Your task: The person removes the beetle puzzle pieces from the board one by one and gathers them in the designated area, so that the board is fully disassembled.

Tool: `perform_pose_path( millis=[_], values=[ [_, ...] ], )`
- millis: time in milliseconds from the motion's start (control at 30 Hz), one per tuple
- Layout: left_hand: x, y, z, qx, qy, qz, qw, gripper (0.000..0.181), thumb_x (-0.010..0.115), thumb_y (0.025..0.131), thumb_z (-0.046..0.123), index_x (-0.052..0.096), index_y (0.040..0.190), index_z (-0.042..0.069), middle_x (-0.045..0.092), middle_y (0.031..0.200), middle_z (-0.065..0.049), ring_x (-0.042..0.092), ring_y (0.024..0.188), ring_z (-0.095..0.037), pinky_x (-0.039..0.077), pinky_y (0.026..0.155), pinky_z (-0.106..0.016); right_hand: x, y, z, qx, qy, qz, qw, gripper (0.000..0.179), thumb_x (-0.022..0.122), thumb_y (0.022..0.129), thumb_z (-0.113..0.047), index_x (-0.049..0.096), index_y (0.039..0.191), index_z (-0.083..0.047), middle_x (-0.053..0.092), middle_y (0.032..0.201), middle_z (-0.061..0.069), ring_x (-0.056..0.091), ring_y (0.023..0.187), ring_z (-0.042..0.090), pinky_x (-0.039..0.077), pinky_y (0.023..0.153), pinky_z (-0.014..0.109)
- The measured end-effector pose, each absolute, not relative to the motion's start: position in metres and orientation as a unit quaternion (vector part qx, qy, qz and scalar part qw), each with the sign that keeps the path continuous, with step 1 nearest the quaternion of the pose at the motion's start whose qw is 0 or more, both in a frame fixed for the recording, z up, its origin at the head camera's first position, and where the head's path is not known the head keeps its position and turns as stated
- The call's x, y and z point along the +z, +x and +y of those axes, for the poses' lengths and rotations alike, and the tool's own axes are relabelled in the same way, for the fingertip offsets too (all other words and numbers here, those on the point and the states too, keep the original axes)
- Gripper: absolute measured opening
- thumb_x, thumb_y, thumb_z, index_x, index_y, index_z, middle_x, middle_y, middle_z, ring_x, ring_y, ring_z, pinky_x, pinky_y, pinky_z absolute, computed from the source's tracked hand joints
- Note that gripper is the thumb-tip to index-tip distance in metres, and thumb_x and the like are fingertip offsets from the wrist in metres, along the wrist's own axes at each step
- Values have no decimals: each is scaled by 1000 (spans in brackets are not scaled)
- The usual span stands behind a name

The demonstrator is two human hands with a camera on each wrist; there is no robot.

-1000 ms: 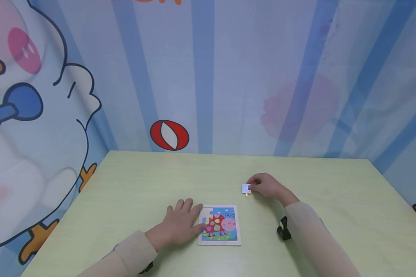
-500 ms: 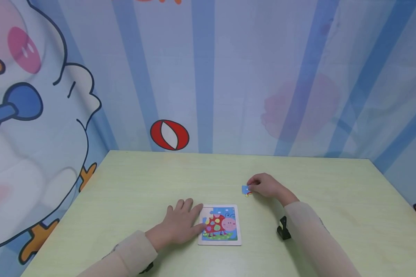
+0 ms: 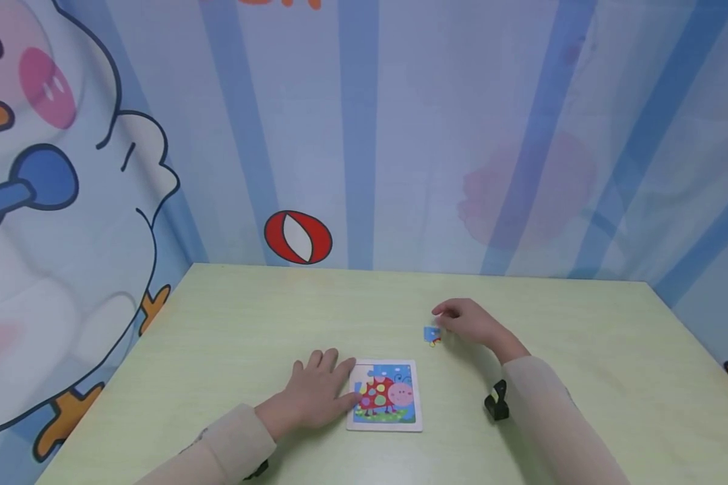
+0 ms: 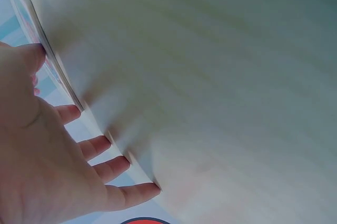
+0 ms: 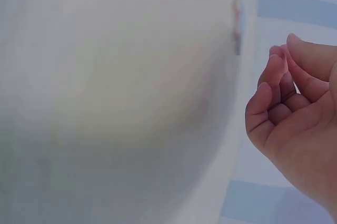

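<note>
A framed jigsaw puzzle with a ladybird picture lies flat on the table; pale backing shows at its upper left. My left hand rests beside it with fingers spread, thumb and index finger touching the left edge of the frame. In the left wrist view the puzzle is seen nearly edge-on behind the thumb. Beyond the puzzle to the right, a loose blue jigsaw piece lies picture side up. Just above that piece hovers my right hand, fingers loosely bent. The right wrist view shows the piece apart from the fingertips.
The pale wooden table reaches back to a striped blue cloth backdrop. A printed red and white ball and a big white bird decorate the cloth. A black strap piece hangs under the right wrist.
Between the earlier frames the jigsaw piece went from a pale, glary look to showing its blue picture plainly. My right fingers have now let go and lifted slightly. My left hand stays put.
</note>
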State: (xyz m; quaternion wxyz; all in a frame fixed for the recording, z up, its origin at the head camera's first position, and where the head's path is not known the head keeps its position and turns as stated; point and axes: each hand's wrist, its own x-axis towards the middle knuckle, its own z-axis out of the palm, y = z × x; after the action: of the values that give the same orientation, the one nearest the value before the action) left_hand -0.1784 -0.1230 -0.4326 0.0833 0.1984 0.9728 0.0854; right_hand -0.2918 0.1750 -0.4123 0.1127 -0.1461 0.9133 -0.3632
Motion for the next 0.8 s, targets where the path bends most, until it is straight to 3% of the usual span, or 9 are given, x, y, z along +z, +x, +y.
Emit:
perform_pose_path(
  millis=[167, 800],
  values=[
    [-431, -177, -123, 88, 197, 973, 86, 68, 49, 94, 55, 41, 146, 12, 39, 142, -18, 37, 125, -36, 32, 96, -65, -401, -292, 172, -374, -166, 907, 94, 31, 56, 97, -15, 61, 122, 3, 63, 104, 12, 56, 91, 22, 47, 81, 35],
    [-429, -177, -122, 84, 194, 973, 92, 69, 49, 94, 56, 41, 146, 12, 38, 144, -18, 35, 127, -37, 31, 98, -66, -370, -259, 133, -379, -265, 880, 104, 34, 68, 90, -18, 62, 120, -3, 62, 97, 4, 56, 87, 18, 49, 71, 31]
  ],
)
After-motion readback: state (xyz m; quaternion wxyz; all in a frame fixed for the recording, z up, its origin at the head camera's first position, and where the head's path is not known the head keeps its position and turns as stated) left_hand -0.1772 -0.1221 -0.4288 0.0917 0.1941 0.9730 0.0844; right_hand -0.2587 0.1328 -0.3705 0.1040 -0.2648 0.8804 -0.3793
